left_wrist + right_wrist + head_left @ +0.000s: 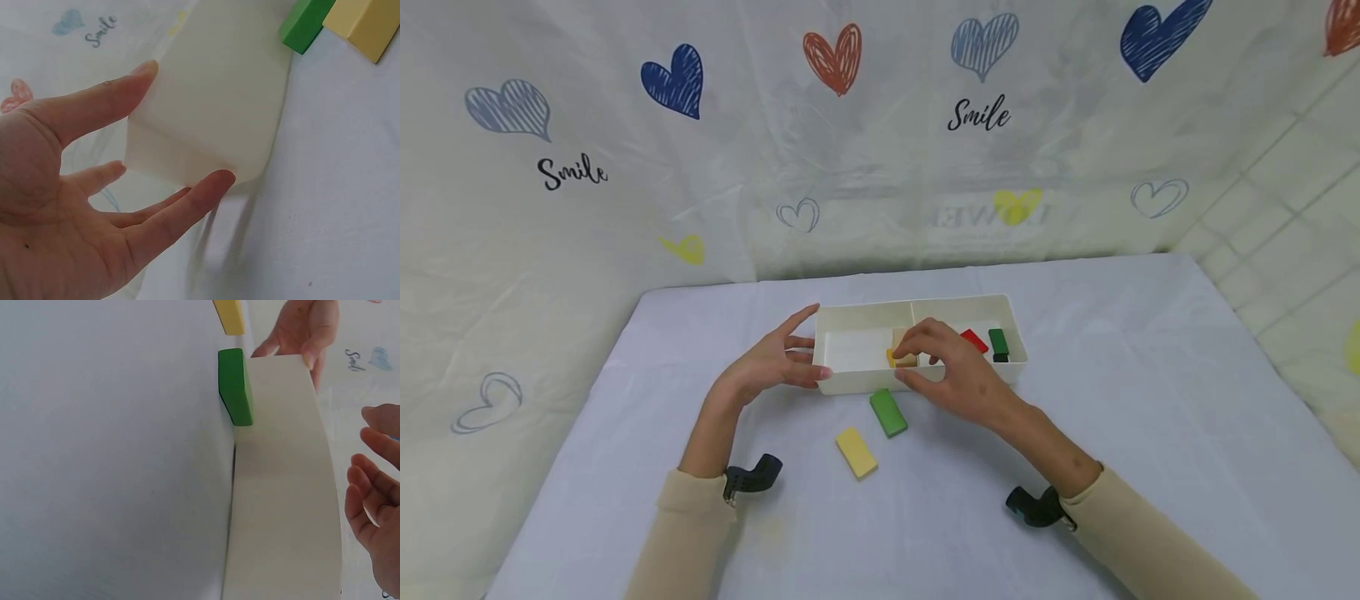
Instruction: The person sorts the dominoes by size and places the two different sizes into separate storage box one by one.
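Observation:
A white two-part box [859, 382] lies lengthwise on the table. My left hand [769, 360] touches its left end with spread fingers, the thumb at the rim in the left wrist view. Above the middle of the box hovers my right hand [958, 377], fingers loosely bent, with no block visible between them in the right wrist view. Beneath its fingertips, near the divider, are a wood-coloured block [906, 361] and a partly hidden yellow block [890, 357]. The right compartment holds a red block [974, 340] and a green block [997, 342]; the hand hides part of that compartment.
In front of the box lie a light green block [888, 412], close to its wall, and a pale yellow block [856, 453]. A white cloth [1135, 375] covers the table, and a printed curtain [880, 150] hangs behind.

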{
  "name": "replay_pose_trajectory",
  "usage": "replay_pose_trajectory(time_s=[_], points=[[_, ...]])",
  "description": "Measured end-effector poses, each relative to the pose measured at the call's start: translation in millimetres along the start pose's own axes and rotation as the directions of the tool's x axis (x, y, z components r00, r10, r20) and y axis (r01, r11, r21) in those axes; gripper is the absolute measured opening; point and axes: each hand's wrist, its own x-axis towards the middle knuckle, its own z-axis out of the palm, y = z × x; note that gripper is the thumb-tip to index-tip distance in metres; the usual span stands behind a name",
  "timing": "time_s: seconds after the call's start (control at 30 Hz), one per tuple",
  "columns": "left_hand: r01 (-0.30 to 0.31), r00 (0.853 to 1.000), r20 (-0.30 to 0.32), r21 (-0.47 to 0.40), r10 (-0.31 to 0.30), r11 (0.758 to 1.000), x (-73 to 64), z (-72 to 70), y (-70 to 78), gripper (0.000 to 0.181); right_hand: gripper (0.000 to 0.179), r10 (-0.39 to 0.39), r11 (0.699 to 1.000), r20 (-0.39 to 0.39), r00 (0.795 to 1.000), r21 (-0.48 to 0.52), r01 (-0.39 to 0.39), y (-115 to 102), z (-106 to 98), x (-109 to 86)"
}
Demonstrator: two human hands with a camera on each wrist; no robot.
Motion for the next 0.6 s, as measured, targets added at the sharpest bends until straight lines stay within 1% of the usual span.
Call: replay_pose_trajectory(time_s=[0.37, 0.6], points=[[-0.003, 1.000, 0.007, -0.009, 0.003, 1.000, 2.0, 0.9, 1.3, 0.108, 0.019, 0.014, 1.000, 0.016, 1.000, -0.004, -0.014, -3.9, 5.2, -4.1], [0.006, 1.000, 0.012, -0.020, -0.006, 1.000, 2.4, -0.6, -1.5, 0.109, 0.019, 0.026, 1.000, 0.033, 0.999, 0.012, -0.027, -6.2, 8.8, -6.2]])
